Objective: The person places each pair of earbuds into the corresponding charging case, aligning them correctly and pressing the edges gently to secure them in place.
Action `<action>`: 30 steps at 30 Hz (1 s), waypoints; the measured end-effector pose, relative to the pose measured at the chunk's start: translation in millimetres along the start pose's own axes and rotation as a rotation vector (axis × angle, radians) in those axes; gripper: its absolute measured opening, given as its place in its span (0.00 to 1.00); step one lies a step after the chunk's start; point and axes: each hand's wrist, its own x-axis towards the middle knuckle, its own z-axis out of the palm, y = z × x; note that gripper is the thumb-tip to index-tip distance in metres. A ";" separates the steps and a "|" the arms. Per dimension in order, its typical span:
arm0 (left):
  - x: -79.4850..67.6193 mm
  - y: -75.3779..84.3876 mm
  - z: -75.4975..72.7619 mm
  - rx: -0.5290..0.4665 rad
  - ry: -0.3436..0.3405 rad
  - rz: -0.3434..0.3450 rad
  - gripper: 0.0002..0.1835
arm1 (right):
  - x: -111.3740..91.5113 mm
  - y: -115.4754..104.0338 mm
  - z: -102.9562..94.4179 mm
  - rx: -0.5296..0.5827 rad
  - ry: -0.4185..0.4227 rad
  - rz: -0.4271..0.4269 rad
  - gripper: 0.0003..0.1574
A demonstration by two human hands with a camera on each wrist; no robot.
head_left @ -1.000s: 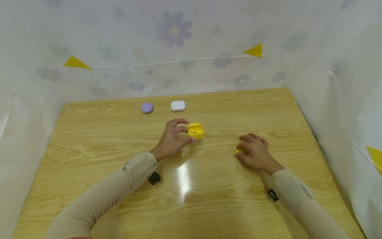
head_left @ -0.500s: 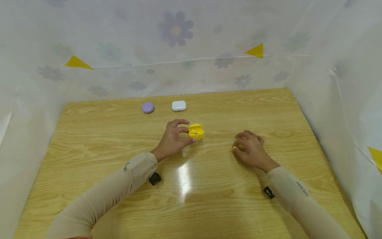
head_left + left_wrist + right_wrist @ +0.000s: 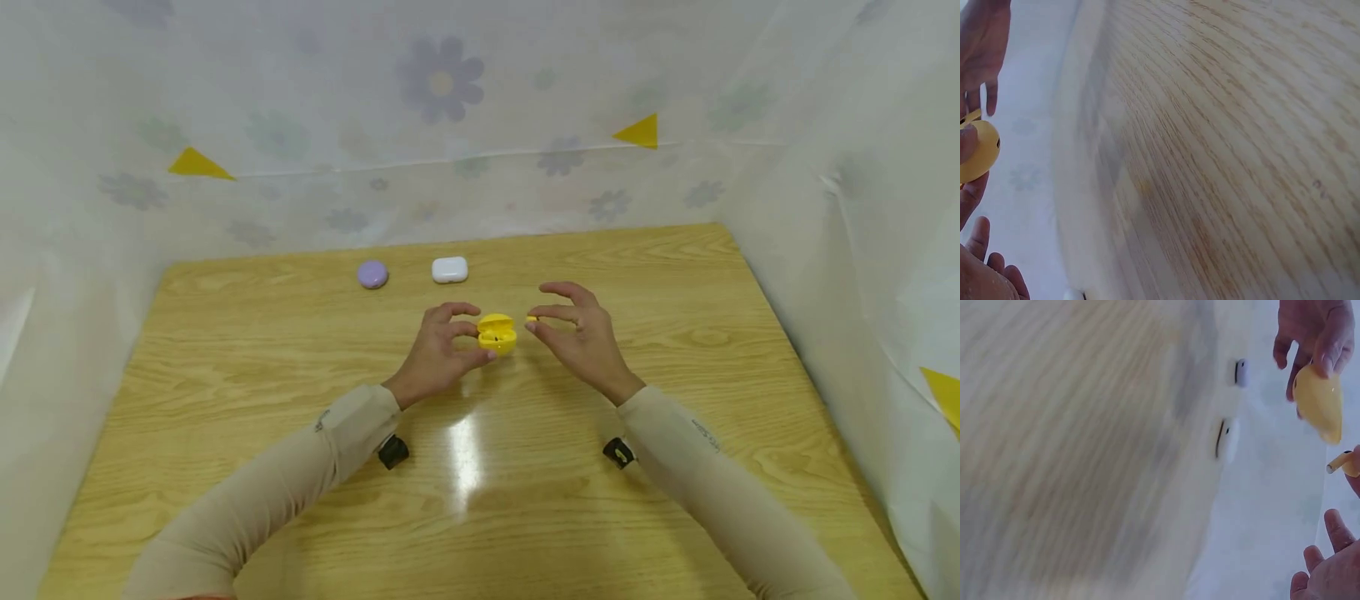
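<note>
My left hand [image 3: 441, 348] holds a yellow earbud case [image 3: 498, 340] between thumb and fingers, its lid raised. A dark spot shows inside the case in the head view. Just to the right, my right hand [image 3: 585, 337] pinches a small yellow earbud [image 3: 532, 318] between thumb and index finger, with its other fingers spread. From the right wrist, the earbud [image 3: 1342, 464] shows a short stem pointing toward the table side, close to the yellow case [image 3: 1319, 403]. The left wrist view catches the rounded side of the case [image 3: 984, 150] at its left edge.
A round lilac case [image 3: 372, 274] and a white earbud case [image 3: 450, 269] lie closed near the back of the wooden table [image 3: 300, 333]. Flower-patterned white sheeting [image 3: 480, 192] stands behind the table and along its sides.
My right hand has moved left and away from me, bringing the pinched earbud close to the yellow case. The left hand with the case has stayed nearly still.
</note>
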 end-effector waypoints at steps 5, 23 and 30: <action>0.5 1.4 -0.1 -0.010 -0.001 0.011 0.12 | 10.8 -14.4 16.0 0.094 0.007 0.028 0.11; 1.4 4.0 -1.3 -0.030 -0.015 -0.001 0.13 | 10.4 -23.2 32.0 0.192 0.044 0.041 0.12; 1.9 3.7 -1.9 -0.037 -0.012 0.012 0.13 | 8.8 -22.6 30.5 0.176 0.042 0.054 0.12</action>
